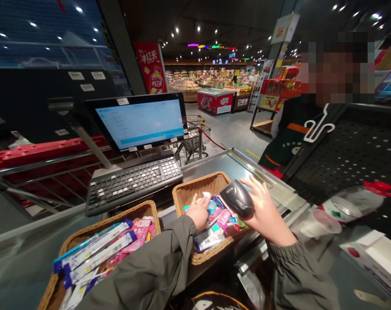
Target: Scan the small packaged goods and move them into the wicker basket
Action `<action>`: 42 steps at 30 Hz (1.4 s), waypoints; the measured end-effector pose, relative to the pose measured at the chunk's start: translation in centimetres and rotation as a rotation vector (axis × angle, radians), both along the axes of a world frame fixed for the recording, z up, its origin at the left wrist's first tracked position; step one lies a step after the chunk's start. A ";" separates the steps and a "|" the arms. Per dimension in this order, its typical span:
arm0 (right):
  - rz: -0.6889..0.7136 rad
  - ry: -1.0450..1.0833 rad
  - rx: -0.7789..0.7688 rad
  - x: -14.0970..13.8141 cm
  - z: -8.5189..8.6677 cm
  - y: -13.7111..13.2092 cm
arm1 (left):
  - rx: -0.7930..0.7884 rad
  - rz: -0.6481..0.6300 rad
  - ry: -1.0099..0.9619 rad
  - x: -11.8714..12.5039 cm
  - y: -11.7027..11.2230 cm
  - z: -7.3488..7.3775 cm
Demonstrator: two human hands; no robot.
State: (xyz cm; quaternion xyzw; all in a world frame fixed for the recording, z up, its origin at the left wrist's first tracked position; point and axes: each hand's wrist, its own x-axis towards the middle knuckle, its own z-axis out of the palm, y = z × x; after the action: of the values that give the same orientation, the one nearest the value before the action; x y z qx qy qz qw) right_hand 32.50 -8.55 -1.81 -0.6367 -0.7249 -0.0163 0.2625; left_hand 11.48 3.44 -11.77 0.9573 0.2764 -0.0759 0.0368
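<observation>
My right hand (268, 211) is closed around a black barcode scanner (237, 199), with some fingers sticking out past it. The scanner is over the right side of a wicker basket (182, 189). Inside that basket lie small colourful packaged goods (219, 219), pink, blue and white. My left hand (199, 212) reaches into the same basket, its fingers apart and resting on the packages; I see nothing gripped. To the left, a second wicker basket (154, 211) holds long blue-and-white packets (98, 245) and pink packages (139, 234).
A keyboard (133, 181) and a lit monitor (143, 122) stand behind the baskets. On the right are a clear plastic cup (321, 223), a red-capped bottle (357, 200) and a white box (376, 258). Beyond the counter stands a person in a dark apron (281, 142).
</observation>
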 end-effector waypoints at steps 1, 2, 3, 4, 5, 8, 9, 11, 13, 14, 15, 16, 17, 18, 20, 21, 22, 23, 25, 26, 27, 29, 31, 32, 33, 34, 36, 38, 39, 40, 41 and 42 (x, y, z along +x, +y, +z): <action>0.001 0.003 -0.008 0.4 -0.2 0.2 | -0.009 0.003 0.034 0.6 0.0 -0.7; 0.003 0.007 -0.016 0.8 -0.4 0.5 | -0.015 0.007 0.061 1.1 0.0 -1.3; 0.006 0.010 -0.021 1.1 -0.7 0.8 | -0.019 0.013 0.080 1.7 0.0 -1.9; 0.009 0.015 -0.027 1.4 -0.8 1.1 | -0.022 0.018 0.093 2.2 -0.1 -2.6; 0.014 0.020 -0.032 1.6 -1.0 1.4 | -0.027 0.023 0.106 2.6 -0.2 -3.2; 0.032 0.042 -0.044 2.0 -1.2 2.4 | -0.046 0.074 0.134 4.1 -0.6 -4.9; 0.037 0.052 -0.049 2.1 -1.3 2.6 | -0.051 0.102 0.136 4.5 -0.7 -5.4; 0.044 0.076 -0.052 2.4 -1.4 3.1 | -0.050 0.160 0.136 5.3 -1.0 -6.3; 0.052 0.097 -0.054 2.7 -1.7 3.5 | -0.045 0.199 0.138 5.9 -1.2 -6.8; 0.056 0.105 -0.054 2.9 -1.8 3.7 | -0.045 0.213 0.139 6.1 -1.2 -7.0; 0.058 0.111 -0.053 3.1 -1.9 3.8 | -0.045 0.223 0.139 6.3 -1.2 -7.0; 0.058 0.114 -0.051 3.3 -2.0 3.9 | -0.045 0.232 0.139 6.3 -1.2 -7.0; 0.056 0.116 -0.051 3.4 -2.1 3.9 | -0.047 0.240 0.137 6.4 -1.1 -6.9; 0.054 0.117 -0.051 3.6 -2.2 4.0 | -0.050 0.248 0.134 6.3 -0.9 -6.7; 0.052 0.118 -0.052 3.9 -2.3 4.0 | -0.057 0.274 0.122 6.0 -0.2 -6.0; 0.050 0.119 -0.050 4.0 -2.3 4.0 | -0.059 0.291 0.112 5.8 0.3 -5.4; 0.049 0.120 -0.046 4.2 -2.3 3.9 | -0.059 0.308 0.097 5.5 0.9 -4.8; 0.047 0.121 -0.040 4.3 -2.4 3.9 | -0.057 0.325 0.075 5.1 1.5 -4.1; 0.041 0.122 -0.032 4.4 -2.4 3.9 | -0.042 0.354 0.016 4.2 2.7 -2.3; 0.038 0.120 -0.031 4.4 -2.5 3.8 | -0.030 0.366 -0.015 3.8 3.2 -1.3; 0.036 0.116 -0.031 4.4 -2.4 3.8 | -0.011 0.378 -0.049 3.3 3.7 -0.2; 0.035 0.105 -0.027 4.2 -2.4 3.7 | 0.033 0.394 -0.134 2.4 4.4 2.2; 0.037 0.091 -0.009 4.0 -2.2 3.5 | 0.085 0.390 -0.226 1.4 4.7 4.7; 0.038 0.084 0.006 3.9 -2.1 3.5 | 0.115 0.379 -0.270 0.9 4.7 5.8; 0.037 0.077 0.022 3.8 -2.0 3.4 | 0.156 0.360 -0.314 0.3 4.6 6.9; 0.036 0.071 0.041 3.6 -1.9 3.3 | 0.211 0.334 -0.361 -0.3 4.5 7.8; 0.036 0.060 0.076 3.3 -1.7 3.0 | 0.367 0.256 -0.471 -1.6 4.0 9.1; 0.042 0.055 0.105 3.0 -1.6 2.8 | 0.561 0.129 -0.584 -3.0 3.4 10.0; 0.049 0.052 0.117 2.8 -1.5 2.7 | 0.656 0.051 -0.636 -3.7 3.1 10.3; 0.057 0.048 0.125 2.5 -1.4 2.6 | 0.740 -0.027 -0.679 -4.3 2.8 10.6; 0.065 0.044 0.130 2.3 -1.3 2.5 | 0.810 -0.101 -0.711 -4.9 2.5 10.9; 0.072 0.038 0.133 2.1 -1.2 2.4 | 0.865 -0.162 -0.733 -5.4 2.2 11.2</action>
State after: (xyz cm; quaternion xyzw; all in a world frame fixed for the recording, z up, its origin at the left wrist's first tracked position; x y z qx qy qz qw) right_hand 34.59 -6.14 -2.98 -0.5918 -0.7393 -0.0429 0.3183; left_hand 6.03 5.63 -0.61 0.8672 0.1774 0.3785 -0.2706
